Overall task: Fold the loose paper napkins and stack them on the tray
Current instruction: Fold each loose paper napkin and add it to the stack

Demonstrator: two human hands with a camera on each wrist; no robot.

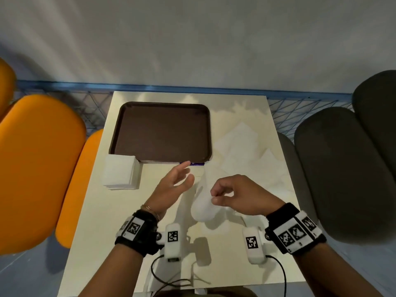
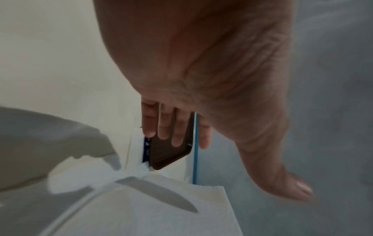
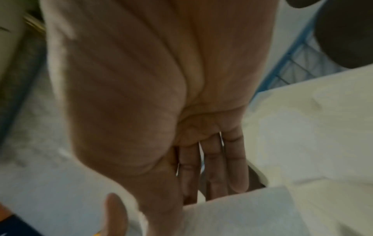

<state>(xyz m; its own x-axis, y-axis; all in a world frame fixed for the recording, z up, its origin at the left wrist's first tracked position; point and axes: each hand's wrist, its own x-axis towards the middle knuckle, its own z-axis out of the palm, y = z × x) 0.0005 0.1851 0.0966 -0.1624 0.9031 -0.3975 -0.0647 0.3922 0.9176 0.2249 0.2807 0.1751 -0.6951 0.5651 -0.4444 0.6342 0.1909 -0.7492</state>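
Note:
An empty brown tray [image 1: 160, 131] lies at the back left of the pale table [image 1: 102, 211]. A stack of folded white napkins [image 1: 121, 174] sits on the table at the tray's near left corner. Loose unfolded napkins [image 1: 242, 146] are spread to the tray's right. My right hand [image 1: 214, 197] pinches a white napkin [image 1: 203, 207] that hangs above the table; the napkin [image 3: 242, 212] covers its fingertips in the right wrist view. My left hand [image 1: 184, 172] hovers beside it, fingers [image 2: 163, 126] straight, holding nothing. The tray [image 2: 171, 151] shows beyond them.
Orange chairs [image 1: 38, 168] stand to the left and dark grey chairs [image 1: 347, 172] to the right. A blue wire rail [image 1: 300, 112] runs behind the table along the wall. A small blue item [image 1: 194, 163] peeks from under the tray's front edge. Cables [image 1: 171, 279] lie near me.

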